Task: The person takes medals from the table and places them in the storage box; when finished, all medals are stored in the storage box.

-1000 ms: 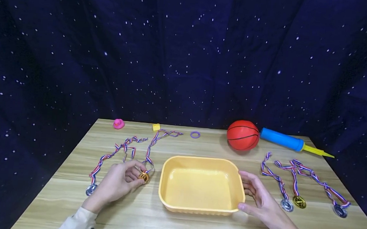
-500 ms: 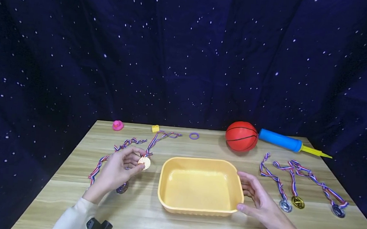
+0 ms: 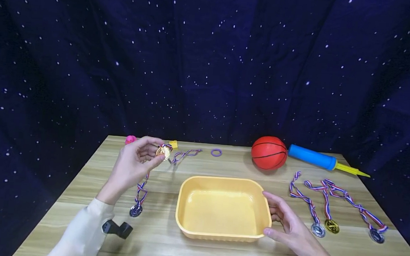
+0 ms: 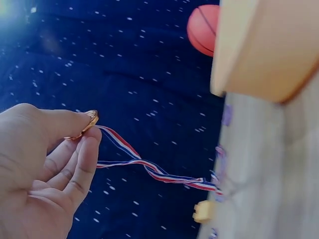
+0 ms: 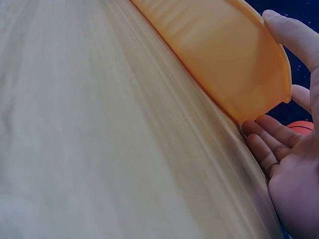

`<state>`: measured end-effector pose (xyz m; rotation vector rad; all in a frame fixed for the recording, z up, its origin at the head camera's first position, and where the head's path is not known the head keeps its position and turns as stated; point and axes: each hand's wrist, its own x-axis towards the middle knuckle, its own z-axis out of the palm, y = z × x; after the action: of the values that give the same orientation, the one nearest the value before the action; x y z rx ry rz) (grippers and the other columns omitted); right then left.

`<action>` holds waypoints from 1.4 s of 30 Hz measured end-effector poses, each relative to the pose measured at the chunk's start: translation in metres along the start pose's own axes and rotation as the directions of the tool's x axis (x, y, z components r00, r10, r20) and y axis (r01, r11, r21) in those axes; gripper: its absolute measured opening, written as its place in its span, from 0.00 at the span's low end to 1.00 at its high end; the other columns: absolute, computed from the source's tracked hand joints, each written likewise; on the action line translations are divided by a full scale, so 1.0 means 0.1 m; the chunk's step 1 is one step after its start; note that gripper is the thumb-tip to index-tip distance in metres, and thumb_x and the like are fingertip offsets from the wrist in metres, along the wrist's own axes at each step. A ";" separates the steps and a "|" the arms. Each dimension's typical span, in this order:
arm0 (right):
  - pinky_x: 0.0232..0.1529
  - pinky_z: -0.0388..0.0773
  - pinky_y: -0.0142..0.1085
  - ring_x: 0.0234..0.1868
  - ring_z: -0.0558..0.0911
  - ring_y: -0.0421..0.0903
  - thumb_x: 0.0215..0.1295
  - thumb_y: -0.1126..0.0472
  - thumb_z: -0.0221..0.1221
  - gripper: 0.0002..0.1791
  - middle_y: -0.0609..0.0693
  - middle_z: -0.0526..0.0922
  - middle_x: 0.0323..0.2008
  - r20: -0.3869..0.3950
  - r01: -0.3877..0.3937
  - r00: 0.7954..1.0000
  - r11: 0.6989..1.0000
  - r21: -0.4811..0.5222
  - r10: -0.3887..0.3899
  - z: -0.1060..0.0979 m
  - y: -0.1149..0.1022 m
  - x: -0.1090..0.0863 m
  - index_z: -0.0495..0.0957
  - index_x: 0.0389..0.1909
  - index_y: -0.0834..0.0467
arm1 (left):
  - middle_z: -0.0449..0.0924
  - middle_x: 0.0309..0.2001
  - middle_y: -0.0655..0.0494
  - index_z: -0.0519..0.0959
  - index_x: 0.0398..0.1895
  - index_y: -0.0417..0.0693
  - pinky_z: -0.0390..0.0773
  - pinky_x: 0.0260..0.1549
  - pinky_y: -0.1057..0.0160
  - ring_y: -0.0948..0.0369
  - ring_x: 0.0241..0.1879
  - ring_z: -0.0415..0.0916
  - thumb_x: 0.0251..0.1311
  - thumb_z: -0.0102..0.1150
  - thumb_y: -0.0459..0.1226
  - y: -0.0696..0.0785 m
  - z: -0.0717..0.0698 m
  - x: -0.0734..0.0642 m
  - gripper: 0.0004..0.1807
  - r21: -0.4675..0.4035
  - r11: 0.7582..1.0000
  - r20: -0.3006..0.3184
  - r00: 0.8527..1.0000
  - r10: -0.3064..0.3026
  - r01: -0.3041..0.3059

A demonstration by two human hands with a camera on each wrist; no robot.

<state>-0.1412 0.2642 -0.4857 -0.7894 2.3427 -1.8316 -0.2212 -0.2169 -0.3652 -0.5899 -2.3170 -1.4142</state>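
My left hand [image 3: 132,164] pinches a gold-coloured medal [image 3: 163,153] between thumb and fingers, raised above the table. In the left wrist view, its red, white and blue ribbon [image 4: 149,168] trails from the fingers toward the tabletop. A yellow plastic basin [image 3: 222,236] stands in the middle of the table. At its right end my right hand [image 3: 290,229] holds the rim, thumb on the near corner and index finger on the far one. The right wrist view shows the other fingers [image 5: 269,132] beside the basin's outer wall. Below my left hand lies a silver medal [image 3: 136,210] with its ribbon.
On the right lie two silver medals [image 3: 318,229] [image 3: 376,235] and a gold one [image 3: 332,226], with ribbons. Along the back are a pink rubber duck [image 3: 130,139], yellow block [image 3: 174,144], purple ring [image 3: 216,152], red basketball [image 3: 268,152] and blue pump [image 3: 311,157].
My left hand has lifted the gold-coloured medal off the table and away from me, drawing its ribbon up. The silver medal beneath has come into view. The right hand and basin have stayed put.
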 end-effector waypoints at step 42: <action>0.63 0.83 0.31 0.60 0.84 0.53 0.73 0.72 0.68 0.46 0.66 0.77 0.69 0.011 0.005 1.000 1.000 0.000 -0.005 0.00 -0.02 0.00 0.59 0.87 0.55 | 0.92 0.42 0.47 0.85 0.60 0.39 0.93 0.47 0.59 0.52 0.39 0.91 0.62 0.80 0.26 1.64 0.29 0.85 0.23 -0.297 0.908 -0.047 0.954 0.296 -0.296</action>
<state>-0.1403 0.2640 -0.4842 -0.8042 2.3362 -1.8244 -0.2100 -0.1098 -0.2117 -0.9835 -1.9167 -1.6205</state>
